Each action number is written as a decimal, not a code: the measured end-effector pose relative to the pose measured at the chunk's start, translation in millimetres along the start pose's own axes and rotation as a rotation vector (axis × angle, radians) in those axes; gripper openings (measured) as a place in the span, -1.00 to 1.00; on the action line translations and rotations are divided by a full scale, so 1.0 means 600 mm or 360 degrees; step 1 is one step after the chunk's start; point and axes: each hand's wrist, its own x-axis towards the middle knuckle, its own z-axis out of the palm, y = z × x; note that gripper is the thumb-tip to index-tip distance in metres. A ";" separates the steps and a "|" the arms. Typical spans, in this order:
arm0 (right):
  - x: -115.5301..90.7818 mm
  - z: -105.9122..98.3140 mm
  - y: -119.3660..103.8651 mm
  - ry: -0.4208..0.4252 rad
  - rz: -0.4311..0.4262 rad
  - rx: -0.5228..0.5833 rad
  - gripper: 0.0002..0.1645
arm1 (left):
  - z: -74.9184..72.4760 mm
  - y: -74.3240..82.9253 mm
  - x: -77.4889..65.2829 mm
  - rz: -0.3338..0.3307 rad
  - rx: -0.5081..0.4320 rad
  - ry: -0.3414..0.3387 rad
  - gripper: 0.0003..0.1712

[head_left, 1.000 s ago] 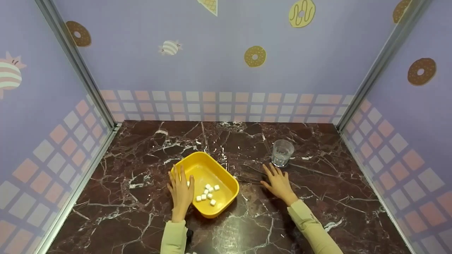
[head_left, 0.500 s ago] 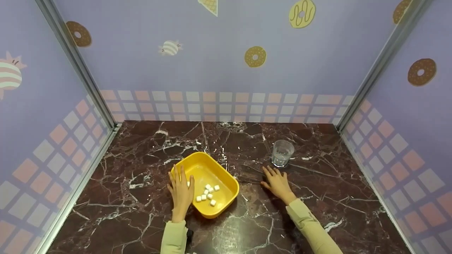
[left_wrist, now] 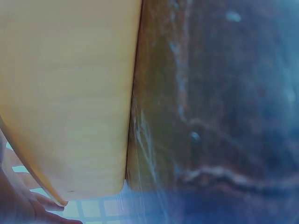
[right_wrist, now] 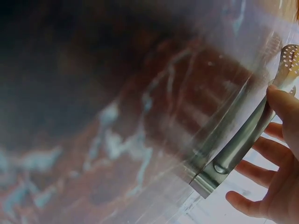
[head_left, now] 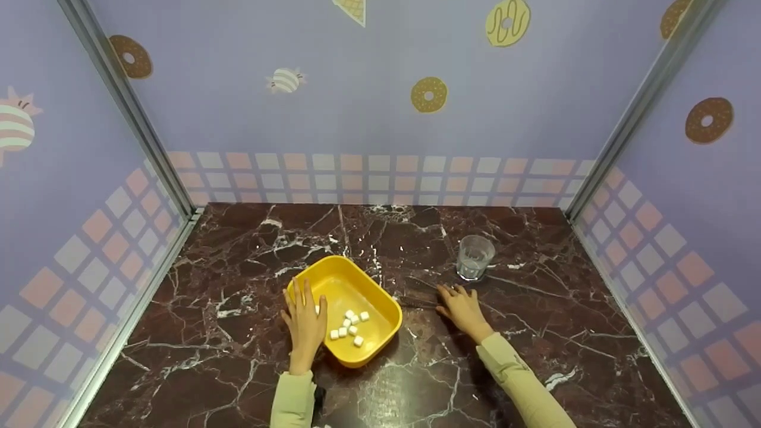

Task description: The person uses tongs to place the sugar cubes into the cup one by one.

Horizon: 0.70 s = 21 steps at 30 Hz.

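My left hand [head_left: 307, 327] rests with fingers spread over the left rim of a yellow plastic tub [head_left: 387, 304]. Several small white cubes [head_left: 353, 330], like sugar cubes, lie inside it; another shows partly beside that hand. The left wrist view is mostly the tub's outer side [left_wrist: 70, 107], with some fingers [left_wrist: 18, 198] at its rim. Metal tongs [right_wrist: 238, 135] with a perforated tip lie on the table, thin and dark in the head view. My right hand [right_wrist: 280, 163] reaches over them, thumb at their near side and fingers spread beyond, not curled tight.
A clear drinking glass [head_left: 475, 258] stands behind my right hand. The tabletop [head_left: 226, 351] is dark red marble pattern with white veins. Lilac walls [head_left: 357, 119] with printed sweets close off the back and both sides, joined by metal corner posts [head_left: 642, 113].
My right hand has drawn back from the glass and slightly left, its fingers now more bent over the tongs. The left hand, tub and glass have stayed put.
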 end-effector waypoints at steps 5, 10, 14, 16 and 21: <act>0.002 0.000 -0.002 -0.0010 0.0005 -0.0006 -0.44 | 0.000 0.000 0.000 -0.0003 0.0018 0.0006 -0.36; 0.002 0.001 -0.004 0.0003 0.0018 -0.0005 -0.47 | 0.001 -0.001 -0.001 -0.0008 0.0010 0.0010 -0.36; 0.002 0.002 -0.004 0.0013 0.0027 -0.0025 -0.51 | 0.001 -0.002 -0.001 0.0006 0.0029 0.0026 -0.37; 0.002 0.002 -0.005 0.0011 0.0027 -0.0045 -0.51 | 0.002 -0.003 -0.001 0.0011 0.0036 0.0026 -0.37; 0.003 0.002 -0.006 0.0024 0.0010 -0.0083 -0.54 | 0.001 -0.003 -0.001 0.0010 0.0030 0.0019 -0.36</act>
